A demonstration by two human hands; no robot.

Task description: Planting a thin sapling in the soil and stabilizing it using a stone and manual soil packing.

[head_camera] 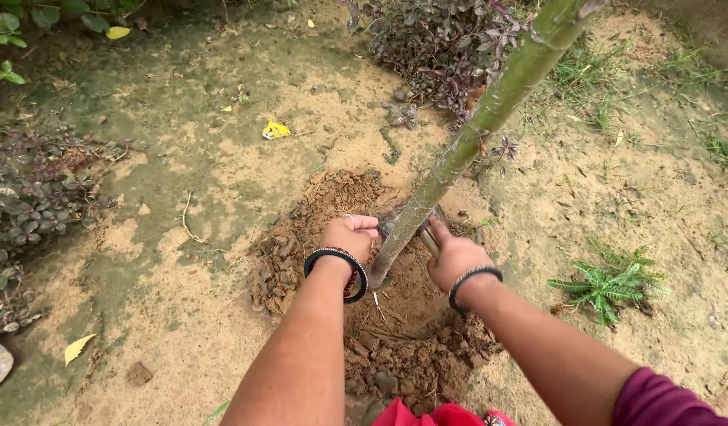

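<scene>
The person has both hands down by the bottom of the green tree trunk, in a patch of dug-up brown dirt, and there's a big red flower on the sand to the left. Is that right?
Not quite. The head view shows no red flower: it is a small yellow scrap on the sand. The rest holds: the left hand and right hand are at the base of the green trunk, in the dug-up dirt.

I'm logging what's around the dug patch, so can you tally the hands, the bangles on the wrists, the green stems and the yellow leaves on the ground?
Hands: 2, the left hand and the right hand
Wrists with bangles: 2, the left bangles and the right bangle
Green stem: 1
Yellow leaves: 3
Total: 8
</scene>
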